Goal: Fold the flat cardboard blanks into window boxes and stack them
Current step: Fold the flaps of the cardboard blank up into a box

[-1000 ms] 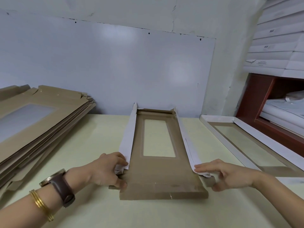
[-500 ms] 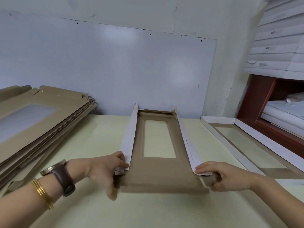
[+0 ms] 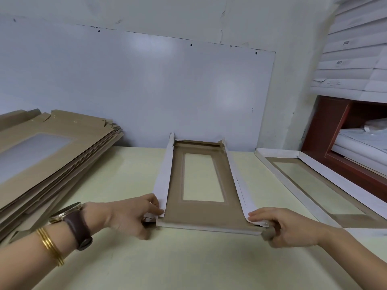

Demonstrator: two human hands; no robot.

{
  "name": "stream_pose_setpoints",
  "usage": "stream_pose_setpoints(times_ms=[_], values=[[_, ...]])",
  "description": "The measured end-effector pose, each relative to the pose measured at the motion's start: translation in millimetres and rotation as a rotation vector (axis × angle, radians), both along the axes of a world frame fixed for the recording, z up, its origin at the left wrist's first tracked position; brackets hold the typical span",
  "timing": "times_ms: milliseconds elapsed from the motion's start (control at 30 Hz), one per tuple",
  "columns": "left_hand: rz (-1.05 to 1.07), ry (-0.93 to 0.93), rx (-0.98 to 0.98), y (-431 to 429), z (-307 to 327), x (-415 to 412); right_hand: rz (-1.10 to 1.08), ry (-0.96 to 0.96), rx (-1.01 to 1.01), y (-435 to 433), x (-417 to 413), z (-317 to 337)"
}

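Fingers of the left hand are curled closed on the near left corner of the half-folded brown cardboard window box, pinching the lower end of its raised white-faced left side wall at lower centre of the frame. Opposite, the right hand grips the near right corner, fingertips laid over the end of the white-faced right side wall and thumb underneath, closed on the card. Between the two hands the near end flap stands folded up, showing a thin white edge. This box lies lengthwise on the pale yellow table, its clear rectangular window in the middle of the frame and its far end against the white wall panel.

At left of the frame a tall stack of flat brown cardboard blanks rests on the table, well apart from the box. At right lies a finished white-walled window box, beside a red-brown shelf holding white cartons. A brown-strapped wristwatch and gold bangles sit on the left wrist.
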State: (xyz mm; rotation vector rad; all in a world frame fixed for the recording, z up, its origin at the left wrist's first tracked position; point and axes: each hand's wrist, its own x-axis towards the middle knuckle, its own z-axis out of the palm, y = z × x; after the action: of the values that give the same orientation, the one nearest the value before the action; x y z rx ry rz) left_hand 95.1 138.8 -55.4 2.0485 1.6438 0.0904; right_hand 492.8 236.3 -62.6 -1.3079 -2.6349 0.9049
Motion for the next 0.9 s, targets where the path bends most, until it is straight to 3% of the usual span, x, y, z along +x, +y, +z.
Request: stream_pose_setpoints(times_ms=[133,267,400,633,900], values=[[0.022,-0.063,0.017,-3,5,-8,-0.057,0.028,-0.076,-2,0,4],[0.15,-0.321,-0.071,-8,7,-12,-0.043,0.07,-0.111,0,-4,9],[0.187,-0.466,-0.081,-7,6,-10,-0.059,0.203,-0.198,-3,0,10],[0.172,-0.504,-0.02,-8,0,-11,-0.05,0.181,-0.134,-10,10,4],[0.222,-0.618,-0.106,-8,3,-8,-0.027,0.277,-0.081,-11,3,4]])
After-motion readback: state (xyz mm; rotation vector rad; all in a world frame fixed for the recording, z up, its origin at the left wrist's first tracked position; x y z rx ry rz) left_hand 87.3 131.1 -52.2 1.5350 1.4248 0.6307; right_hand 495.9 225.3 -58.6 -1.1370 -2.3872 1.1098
